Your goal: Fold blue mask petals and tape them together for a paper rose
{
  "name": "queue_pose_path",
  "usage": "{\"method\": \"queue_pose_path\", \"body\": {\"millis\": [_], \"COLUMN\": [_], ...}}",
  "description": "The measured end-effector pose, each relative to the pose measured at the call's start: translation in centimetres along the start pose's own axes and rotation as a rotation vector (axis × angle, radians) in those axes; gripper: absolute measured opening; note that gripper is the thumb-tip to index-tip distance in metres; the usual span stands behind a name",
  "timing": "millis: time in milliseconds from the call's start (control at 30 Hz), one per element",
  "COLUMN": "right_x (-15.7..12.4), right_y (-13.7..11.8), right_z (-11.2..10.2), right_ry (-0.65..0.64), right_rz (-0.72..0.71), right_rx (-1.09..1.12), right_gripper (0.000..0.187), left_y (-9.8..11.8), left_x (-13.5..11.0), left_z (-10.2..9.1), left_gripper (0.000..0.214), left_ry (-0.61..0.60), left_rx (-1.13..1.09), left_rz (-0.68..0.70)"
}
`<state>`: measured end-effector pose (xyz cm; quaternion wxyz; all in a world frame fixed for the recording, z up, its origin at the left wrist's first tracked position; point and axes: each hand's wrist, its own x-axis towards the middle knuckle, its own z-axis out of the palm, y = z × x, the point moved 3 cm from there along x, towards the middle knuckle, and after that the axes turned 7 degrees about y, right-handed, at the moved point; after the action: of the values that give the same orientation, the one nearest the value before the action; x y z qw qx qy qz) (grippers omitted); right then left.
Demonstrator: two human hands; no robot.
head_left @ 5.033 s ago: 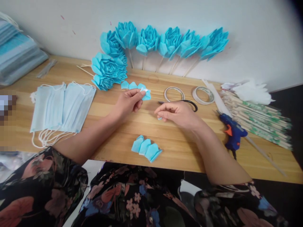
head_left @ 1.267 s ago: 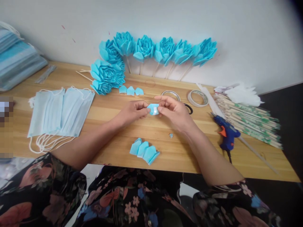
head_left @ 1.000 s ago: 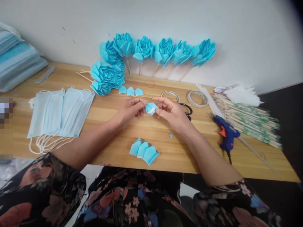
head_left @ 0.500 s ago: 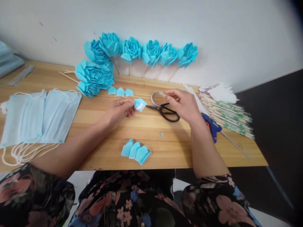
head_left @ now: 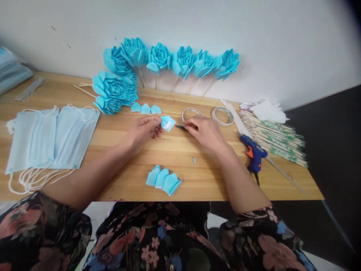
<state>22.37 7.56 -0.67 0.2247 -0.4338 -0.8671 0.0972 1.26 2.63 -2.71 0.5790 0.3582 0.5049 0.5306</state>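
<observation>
My left hand [head_left: 149, 127] pinches a folded light-blue petal [head_left: 168, 123] by its left edge. A small white strip lies across the petal's face. My right hand [head_left: 205, 131] is closed over the scissors [head_left: 181, 127], with fingers curled around the handle area. Only the dark blades show, pointing left toward the petal; the handles are hidden under the hand. Just behind my right fingers lies a roll of tape [head_left: 184, 112], partly covered. Three blue petals [head_left: 145, 109] sit in a row beyond my left hand. A cluster of folded petals [head_left: 163, 180] lies near the front edge.
Finished blue flowers [head_left: 159, 58] on sticks lean along the wall, more [head_left: 111, 88] lie at left. Face masks [head_left: 53, 137] are stacked left. At right are another tape roll [head_left: 222, 116], a blue glue gun [head_left: 254, 152] and wrapped sticks [head_left: 276, 137]. A tiny scrap [head_left: 194, 160] lies mid-table.
My right hand has left the tape roll and come down and left over the scissors, covering their handles. The second tape roll and the glue gun are uncovered. My left hand keeps the petal.
</observation>
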Motion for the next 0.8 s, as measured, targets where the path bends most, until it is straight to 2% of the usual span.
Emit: {"method": "queue_pose_path", "body": {"millis": [333, 567, 700, 800], "right_x": [0.1, 0.2, 0.2, 0.2], "right_y": [0.1, 1.1, 1.3, 1.2], "right_z": [1.1, 1.2, 0.9, 0.8], "right_ry": [0.046, 0.077, 0.035, -0.003], "right_rz": [0.042, 0.159, 0.099, 0.050], "right_rx": [-0.079, 0.021, 0.136, 0.139], "right_gripper": [0.015, 0.014, 0.016, 0.015], "left_y": [-0.1, -0.2, -0.1, -0.1], "left_x": [0.0, 0.0, -0.1, -0.1], "left_z": [0.0, 0.2, 0.2, 0.3], "left_gripper": [0.022, 0.023, 0.022, 0.021], "left_ry": [0.007, -0.013, -0.008, -0.009], "left_rx": [0.018, 0.049, 0.043, 0.043], "left_rz": [-0.020, -0.031, -0.026, -0.021]}}
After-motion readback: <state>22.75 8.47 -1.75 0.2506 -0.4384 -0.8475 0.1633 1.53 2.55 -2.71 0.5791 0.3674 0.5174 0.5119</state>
